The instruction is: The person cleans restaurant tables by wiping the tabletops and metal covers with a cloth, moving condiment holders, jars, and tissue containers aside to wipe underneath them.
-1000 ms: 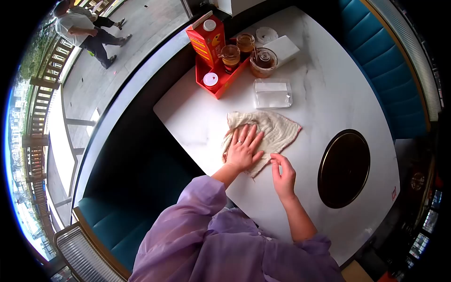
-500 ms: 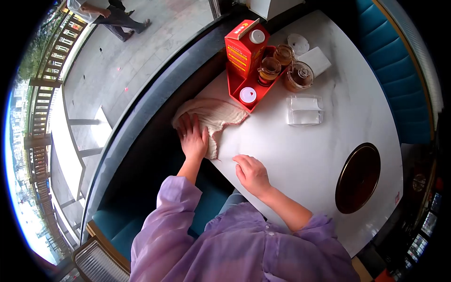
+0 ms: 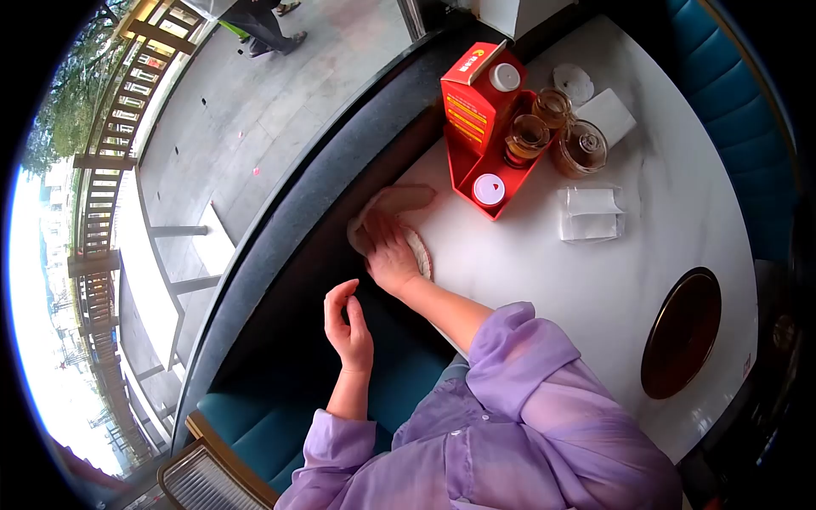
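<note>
A cream cloth (image 3: 404,199) with a reddish edge lies bunched at the left edge of the white table. On top of it is my right hand (image 3: 393,260), its fingertips pressed into the folds and partly blurred, gripping the fabric. My left hand (image 3: 348,330) is raised off the table, over the dark gap beside it. Its fingers are loosely bent with the thumb apart, and nothing is in them.
A red caddy (image 3: 497,204) with a red carton (image 3: 473,102), glass jars (image 3: 527,138) and a white-lidded container (image 3: 489,190) stands beyond the cloth. Nearby are a glass pot (image 3: 581,150) and a tissue pack (image 3: 592,214). A dark round plate (image 3: 680,333) is set at right.
My left hand has come off the cloth and lifted. My right hand has crossed over from the bare tabletop onto the cloth, which is now more bunched. The view has shifted slightly.
</note>
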`<state>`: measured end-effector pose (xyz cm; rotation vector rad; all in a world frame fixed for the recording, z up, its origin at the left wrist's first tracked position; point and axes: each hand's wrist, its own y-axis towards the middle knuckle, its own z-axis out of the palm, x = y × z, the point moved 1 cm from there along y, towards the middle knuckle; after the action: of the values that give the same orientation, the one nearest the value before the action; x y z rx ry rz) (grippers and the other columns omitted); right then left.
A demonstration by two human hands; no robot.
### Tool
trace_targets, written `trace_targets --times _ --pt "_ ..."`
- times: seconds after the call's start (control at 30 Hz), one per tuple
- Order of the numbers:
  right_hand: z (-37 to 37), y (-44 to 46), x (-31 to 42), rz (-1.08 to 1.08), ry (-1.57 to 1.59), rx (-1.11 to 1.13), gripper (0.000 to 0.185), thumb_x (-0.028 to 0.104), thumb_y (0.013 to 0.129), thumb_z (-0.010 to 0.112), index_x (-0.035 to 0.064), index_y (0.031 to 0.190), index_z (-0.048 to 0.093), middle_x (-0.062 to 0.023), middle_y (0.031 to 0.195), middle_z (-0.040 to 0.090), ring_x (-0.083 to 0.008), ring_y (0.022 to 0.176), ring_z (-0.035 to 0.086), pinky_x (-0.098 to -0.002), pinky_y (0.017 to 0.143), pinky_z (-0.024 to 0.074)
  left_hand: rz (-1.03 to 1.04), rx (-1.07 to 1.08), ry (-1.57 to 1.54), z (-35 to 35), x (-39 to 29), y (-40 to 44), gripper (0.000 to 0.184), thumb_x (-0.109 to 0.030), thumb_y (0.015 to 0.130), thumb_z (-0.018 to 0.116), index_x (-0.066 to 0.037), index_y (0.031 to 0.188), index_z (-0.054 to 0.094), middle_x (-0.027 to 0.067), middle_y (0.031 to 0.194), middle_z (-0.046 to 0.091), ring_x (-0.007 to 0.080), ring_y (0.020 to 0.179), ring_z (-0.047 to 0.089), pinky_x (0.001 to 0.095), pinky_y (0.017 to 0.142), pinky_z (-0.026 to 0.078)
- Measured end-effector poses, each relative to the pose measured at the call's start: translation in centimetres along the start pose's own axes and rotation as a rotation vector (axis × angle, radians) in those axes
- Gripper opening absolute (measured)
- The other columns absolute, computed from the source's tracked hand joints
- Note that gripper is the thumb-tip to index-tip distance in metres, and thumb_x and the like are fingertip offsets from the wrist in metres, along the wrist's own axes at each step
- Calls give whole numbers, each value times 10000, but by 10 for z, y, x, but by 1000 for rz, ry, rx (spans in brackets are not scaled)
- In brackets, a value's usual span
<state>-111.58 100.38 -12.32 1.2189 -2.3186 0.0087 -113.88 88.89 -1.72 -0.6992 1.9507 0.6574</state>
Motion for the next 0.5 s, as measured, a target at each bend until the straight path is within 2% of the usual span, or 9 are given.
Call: trace_targets --times 0.07,0.1,0.17,0.27,0.3,0.33,0.4,0.43,0.5 --pt "-15 -40 -4 -198 32 -6 469 179 817 491 -21 1241 490 -192 1347 425 -323 1298 348 -435 1104 222 -44 134 -85 29 -14 23 182 -32 924 468 16 1068 568 74 1011 617 135 949 567 265 873 435" --pt "-26 -59 -5 -186 157 -89 405 136 832 448 -17 1198 527 -182 1300 478 -289 1272 394 -419 1088 261 -67 218 -112 48 -19 35 185 -42 925 476 15 1076 566 74 995 619 130 931 572 261 855 443" --pt "-49 -104 -12 -222 138 22 380 154 850 448 4 1186 545 -161 1296 492 -279 1254 423 -413 1087 261 -164 292 -256 94 -13 59 229 -120 932 500 0 1119 553 67 970 621 123 869 588 251 785 464" --pt "-81 -171 -33 -174 32 81 367 146 848 463 35 1189 540 -135 1330 467 -259 1253 426 -419 1077 283 -336 412 -8 151 -2 99 397 -329 933 487 -34 1199 502 85 888 630 154 702 616 277 641 502" --pt "-92 -189 -43 -127 -49 91 384 151 847 476 44 1213 515 -138 1359 440 -255 1261 419 -430 1071 294 -377 469 92 164 -1 111 463 -398 926 474 -47 1227 478 97 850 635 176 629 627 289 585 515" --pt "-107 -203 -52 -41 -61 93 428 154 827 505 42 1239 494 -147 1379 416 -271 1270 409 -441 1070 292 -376 463 75 173 -11 119 463 -398 926 474 -47 1227 478 97 850 635 176 629 627 289 585 515" --pt "-130 -223 -72 211 -161 56 457 153 808 523 33 1247 489 -165 1371 417 -289 1279 395 -447 1072 284 -505 616 196 183 -31 129 457 -369 918 426 -31 1222 468 161 741 644 254 511 634 319 519 526" --pt "-135 -231 -85 318 -222 10 477 165 802 528 12 1251 478 -179 1370 414 -314 1292 371 -467 1077 263 -506 609 190 187 -29 132 457 -369 918 426 -31 1222 468 161 741 644 254 511 634 319 519 526" --pt "-140 -236 -103 494 -315 2 478 217 823 523 -14 1237 463 -216 1388 373 -357 1319 313 -504 1084 221 -539 667 170 193 -24 133 371 -271 907 394 -42 1186 480 163 740 642 255 456 619 343 441 518"
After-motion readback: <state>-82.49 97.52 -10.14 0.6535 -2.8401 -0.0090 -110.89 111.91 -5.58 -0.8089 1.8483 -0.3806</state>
